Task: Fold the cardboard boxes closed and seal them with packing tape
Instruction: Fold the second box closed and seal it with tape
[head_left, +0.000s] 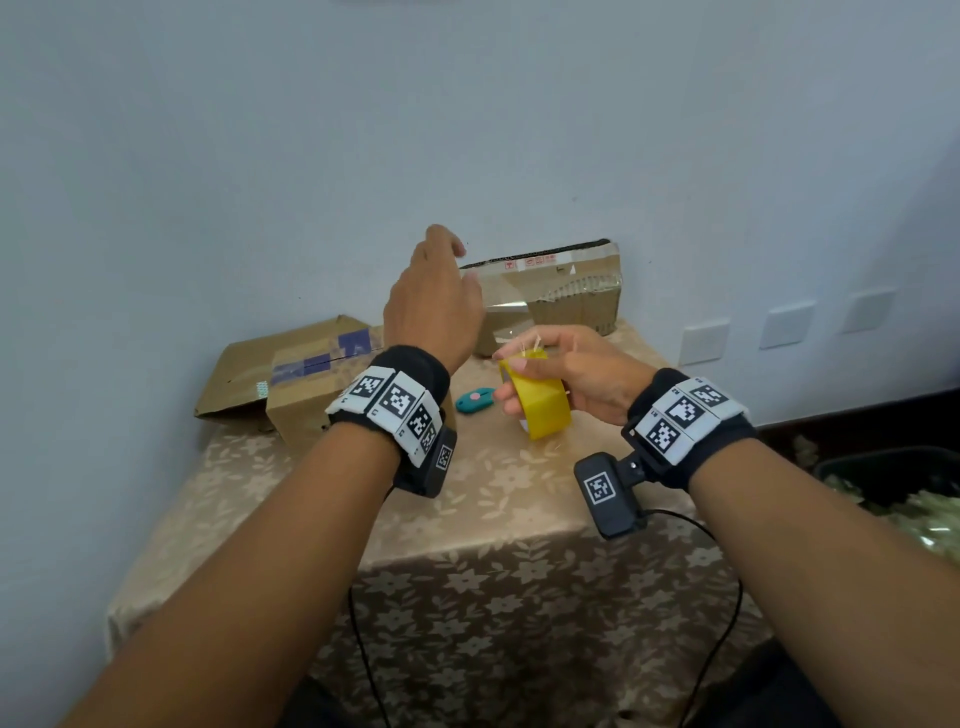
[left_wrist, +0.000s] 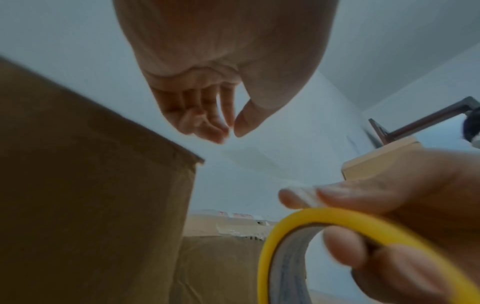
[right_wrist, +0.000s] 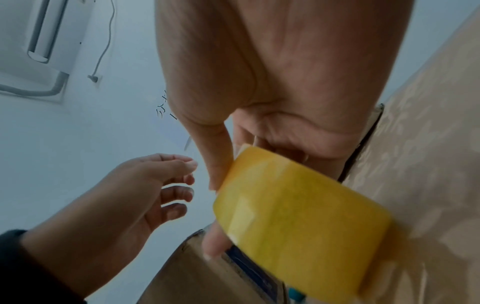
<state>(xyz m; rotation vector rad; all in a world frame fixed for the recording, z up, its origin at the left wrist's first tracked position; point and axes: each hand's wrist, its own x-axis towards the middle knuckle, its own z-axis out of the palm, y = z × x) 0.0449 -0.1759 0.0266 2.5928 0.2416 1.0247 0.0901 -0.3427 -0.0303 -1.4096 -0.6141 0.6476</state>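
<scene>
1. Tape roll (head_left: 537, 402): right hand (head_left: 576, 374) curled round it, thumb on the outer face, fingers thru the core, held just above the desk (head_left: 498, 499). Prob light, stiff ring; film looks slick and clingy, so best gripped via the core, not the sticky side.
2. Teal cutter (head_left: 475, 401): on the desk, just left of the roll, within easy reach.
3. Left hand (head_left: 434, 306): raised beyond and left of the roll, fingers loosely spread, holding nothing; can't tell if it touches anything.
4. Near box (head_left: 306, 384): left of the roll, blue tape on top, one flap sagging over the desk edge. Cardboard prob light, creased, bends easily; press on flaps near the seam.
5. Far box (head_left: 561, 296): beyond the roll, against the wall (head_left: 467, 130), clear tape on it. Little room behind; open space is on the roll's near side.
</scene>
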